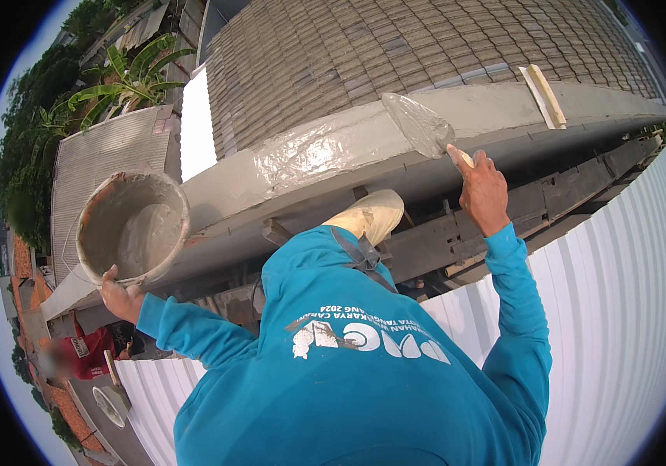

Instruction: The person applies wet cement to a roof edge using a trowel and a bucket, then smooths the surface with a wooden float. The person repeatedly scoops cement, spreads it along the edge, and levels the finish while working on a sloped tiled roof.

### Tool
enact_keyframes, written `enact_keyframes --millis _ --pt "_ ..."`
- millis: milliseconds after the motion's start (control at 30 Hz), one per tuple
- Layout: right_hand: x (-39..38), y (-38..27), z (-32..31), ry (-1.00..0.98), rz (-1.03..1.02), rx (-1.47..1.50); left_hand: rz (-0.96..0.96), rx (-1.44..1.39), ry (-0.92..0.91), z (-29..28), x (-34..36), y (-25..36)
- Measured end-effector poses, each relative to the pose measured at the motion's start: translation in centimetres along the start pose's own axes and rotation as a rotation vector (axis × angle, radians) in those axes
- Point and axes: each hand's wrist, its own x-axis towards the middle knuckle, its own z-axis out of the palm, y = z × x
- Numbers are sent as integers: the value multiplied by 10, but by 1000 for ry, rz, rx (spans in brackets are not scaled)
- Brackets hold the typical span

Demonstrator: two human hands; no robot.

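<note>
A bucket of wet grey mixture [132, 229] is at the left, beside the concrete ledge [220, 190]. My left hand [121, 295] grips its near rim. My right hand [479, 190] holds the handle of a trowel [418, 124], whose pointed blade is smeared with grey mixture and lies against the top of the ledge. A glossy wet coat [302, 151] covers the ledge to the left of the blade. My leg in pale yellow [368, 210] is below the ledge, between my two hands.
A short wooden batten [544, 97] lies across the ledge. Tiled roofing [426, 46] rises beyond it; white corrugated sheeting [613, 311] is below right. A dark gap with beams [531, 194] runs under the ledge. A person in red [88, 357] is lower left, near a pail [111, 404].
</note>
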Motion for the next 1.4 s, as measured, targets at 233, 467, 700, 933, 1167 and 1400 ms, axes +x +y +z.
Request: enact_keyframes --millis 233,467,700,933,1167,1400 --pt "-1 76 12 19 159 -59 232 198 -70 -10 -2 45" --pt "0 157 13 -57 366 -100 345 305 -93 -13 5 39" --pt "-33 261 58 -49 460 -125 273 289 -154 -6 16 54" --pt "-109 260 49 -36 478 141 -433 -586 -75 9 39 -5" --pt "-160 209 -44 -147 754 193 -806 -795 -3 39 55 99" --pt "-129 157 -65 300 532 431 -874 -1080 -68 44 44 183"
